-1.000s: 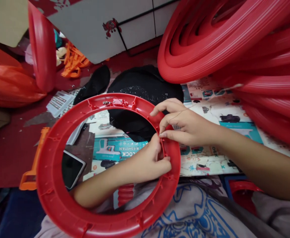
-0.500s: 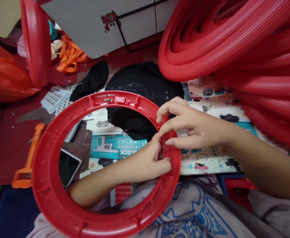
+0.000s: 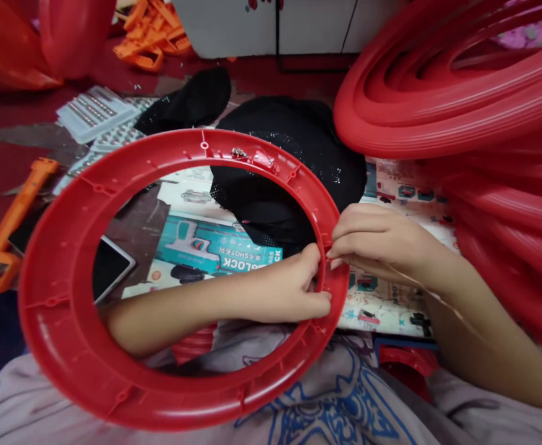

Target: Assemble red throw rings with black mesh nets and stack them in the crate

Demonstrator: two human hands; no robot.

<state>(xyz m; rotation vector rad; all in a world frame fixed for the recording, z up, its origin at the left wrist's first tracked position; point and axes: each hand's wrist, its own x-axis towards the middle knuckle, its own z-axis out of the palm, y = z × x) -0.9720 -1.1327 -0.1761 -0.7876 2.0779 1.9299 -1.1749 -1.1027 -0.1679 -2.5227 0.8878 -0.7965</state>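
A red plastic ring (image 3: pixel 52 259), an open channel with ribs and screw posts inside, is tilted over my lap. My left hand (image 3: pixel 301 287) reaches through its middle and grips the right side of the rim, thumb on the near part. Against that same stretch of rim my right hand (image 3: pixel 372 244) has its fingertips pinched together; what is between them is too small to make out. A thin shiny strand runs along the right wrist. In the far channel sit small metal parts (image 3: pixel 238 152) and a small red piece (image 3: pixel 264 161).
Large red hoops (image 3: pixel 437 136) are stacked at right. Beyond the ring lies black cloth (image 3: pixel 293 130) on printed cardboard (image 3: pixel 219 247). To the left are clear trays of small metal parts (image 3: pixel 92 114), an orange handle-shaped piece (image 3: pixel 20 210), a phone (image 3: pixel 110 266) and an orange pile (image 3: pixel 152 34).
The right fingers have gone from spread to pinched together at the rim. My left hand keeps its grip. The view has shifted, and the ring appears lower and farther left.
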